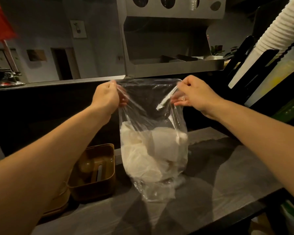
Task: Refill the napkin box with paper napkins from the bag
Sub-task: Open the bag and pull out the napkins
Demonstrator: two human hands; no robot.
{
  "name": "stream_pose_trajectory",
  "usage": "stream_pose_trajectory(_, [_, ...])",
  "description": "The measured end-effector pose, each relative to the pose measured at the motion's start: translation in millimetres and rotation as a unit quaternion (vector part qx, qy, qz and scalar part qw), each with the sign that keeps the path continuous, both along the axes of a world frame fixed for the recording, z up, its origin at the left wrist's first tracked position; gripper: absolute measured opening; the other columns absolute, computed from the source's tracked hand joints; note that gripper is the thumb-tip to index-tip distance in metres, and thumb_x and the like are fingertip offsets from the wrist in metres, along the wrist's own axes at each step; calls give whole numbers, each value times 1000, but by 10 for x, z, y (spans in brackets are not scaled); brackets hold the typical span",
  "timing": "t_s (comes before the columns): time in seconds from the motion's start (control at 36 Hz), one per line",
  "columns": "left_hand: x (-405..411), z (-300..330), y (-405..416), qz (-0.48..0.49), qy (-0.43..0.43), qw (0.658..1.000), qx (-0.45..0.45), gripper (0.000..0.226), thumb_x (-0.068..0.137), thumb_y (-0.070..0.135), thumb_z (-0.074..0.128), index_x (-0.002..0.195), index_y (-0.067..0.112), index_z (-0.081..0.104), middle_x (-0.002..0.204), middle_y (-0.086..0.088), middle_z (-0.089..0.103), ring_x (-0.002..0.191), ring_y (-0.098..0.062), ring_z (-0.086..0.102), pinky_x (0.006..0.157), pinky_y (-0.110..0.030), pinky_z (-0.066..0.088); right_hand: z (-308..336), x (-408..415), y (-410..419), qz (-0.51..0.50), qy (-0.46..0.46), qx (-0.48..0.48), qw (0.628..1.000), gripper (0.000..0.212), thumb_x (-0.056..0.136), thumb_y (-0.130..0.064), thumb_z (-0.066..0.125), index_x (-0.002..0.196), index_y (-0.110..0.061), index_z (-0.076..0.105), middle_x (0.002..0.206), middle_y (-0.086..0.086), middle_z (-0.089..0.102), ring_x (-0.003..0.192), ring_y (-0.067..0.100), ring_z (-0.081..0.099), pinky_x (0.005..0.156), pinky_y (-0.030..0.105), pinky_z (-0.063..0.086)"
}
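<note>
1. Clear plastic is stretching between two hands: the bag (153,133) is hanging upright above the grey counter (219,175), its bottom corner seeming to brush the surface.
2. The left hand (107,97) is pinching the left side of the bag's mouth, fingers curled round the film.
3. The right hand (193,95) is pinching the opposite side, so the mouth is being held wide between them.
4. White paper napkins (148,155) are sitting in a loose heap in the lower half of the bag; none are out of it.
5. The napkin box (93,172), brown, is standing on the counter just left of the bag, under the left forearm; it appears to be holding no napkins, though its inside is dim.
6. Judging by this, the step in hand is opening the bag, early in the refill.
7. The next move is likely calling for one hand to let go of the rim and reach down for a bunch of napkins, while the other is keeping the bag up and open.
</note>
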State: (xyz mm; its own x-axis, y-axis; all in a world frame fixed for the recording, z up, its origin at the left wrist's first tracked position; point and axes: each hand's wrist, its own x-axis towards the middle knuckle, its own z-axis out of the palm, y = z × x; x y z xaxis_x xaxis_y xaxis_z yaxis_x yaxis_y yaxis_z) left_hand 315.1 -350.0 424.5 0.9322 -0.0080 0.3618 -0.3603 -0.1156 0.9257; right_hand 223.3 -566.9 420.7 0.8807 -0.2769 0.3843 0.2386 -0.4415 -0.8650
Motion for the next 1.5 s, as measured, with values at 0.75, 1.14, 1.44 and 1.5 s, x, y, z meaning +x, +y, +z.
stream_pose_trajectory(0.75, [-221,-294,23,-148,-15,958,246,116,57,52,92,150,36,25,148,4,39,138,-23,39,103,-35,45,-298,207,285,-31,63,-98,993,19,85,4,58,77,-13,58,91,19,69,90,37,69,83,50,60])
stream_pose_trajectory(1.14, [-88,-895,-321,-66,-92,931,347,123,42,72,86,146,35,31,142,8,40,132,-18,41,109,-46,44,-334,33,347,144,-1,196,970,38,99,7,37,105,-4,72,104,20,75,93,28,74,86,41,62])
stream_pose_trajectory(1.44, [-113,-1008,-259,-28,-117,871,476,8,95,21,59,97,19,67,98,-1,65,86,-20,62,71,-33,49,-453,-151,204,69,155,-162,972,9,95,-24,70,98,-28,63,104,-8,64,95,10,62,80,26,51])
stream_pose_trajectory(1.5, [-98,-1060,-224,-30,-112,872,475,14,95,20,57,84,20,67,84,1,66,77,-19,64,66,-32,54,-551,-198,109,108,245,-265,926,39,81,-42,83,108,-37,54,103,-18,58,101,10,60,89,28,48])
